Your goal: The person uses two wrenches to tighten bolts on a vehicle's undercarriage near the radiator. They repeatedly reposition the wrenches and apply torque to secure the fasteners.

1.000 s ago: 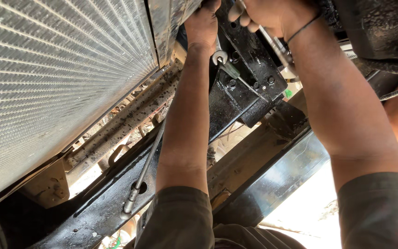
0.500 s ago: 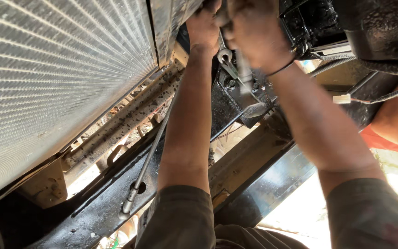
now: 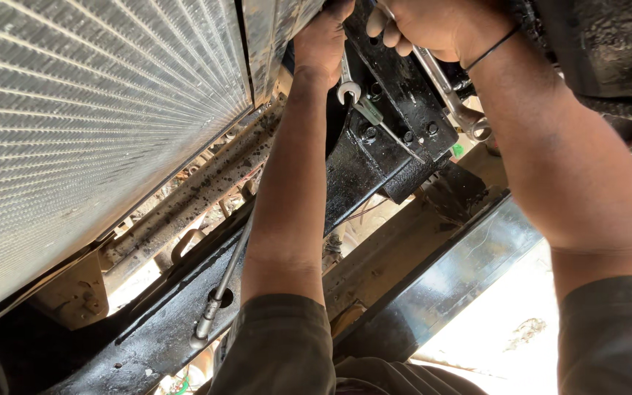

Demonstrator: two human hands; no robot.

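Under a vehicle, view looking up. Both arms reach overhead to a greasy black bracket (image 3: 393,139) bolted to the frame, next to the finned radiator (image 3: 89,124).

Left hand (image 3: 323,40) is closed round the upper end of a spanner (image 3: 347,80); the tool's ring end hangs just below the palm, beside a small green-handled screwdriver (image 3: 378,121) lying against the bracket face. Grip is up near the top edge, likely holding a fastener steady from that side, but the fastener itself is hidden.

Right hand (image 3: 433,25) is fisted round a second, longer spanner (image 3: 451,91), shaft slanting down-right, open jaw end free near the bracket's right edge. Held at the head end, so probably for reach in a tight gap.

A long socket extension bar (image 3: 221,289) rests on the black crossmember (image 3: 148,329) lower left, well apart from both hands, parked within reach. Sleeves are dark olive.
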